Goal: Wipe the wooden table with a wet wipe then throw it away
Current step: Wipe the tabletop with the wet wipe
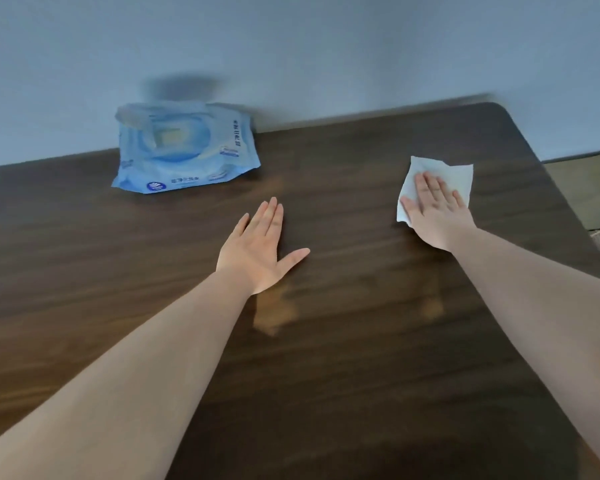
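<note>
Wipe (440, 181) lying white, thin, spread flat with rumpled edges, at 2 o'clock on wooden table (361, 341). Right hand (437, 216) pressing on it, fingers extended flat, not gripping. Left hand (260, 251) resting palm-down at centre, fingers straight, thumb splayed, holding nothing. Blue wipes pack (184, 147) sitting at 11 o'clock against wall (326, 46); print blurring, unreadable. Wipe's near part hiding under palm. Tabletop showing dark grain, rounded far corner at 1 o'clock. Pale floor (582, 181) showing at 3 o'clock.

White wet wipe (440, 178) spread flat on dark wooden table (361, 341), near far right corner.
</note>
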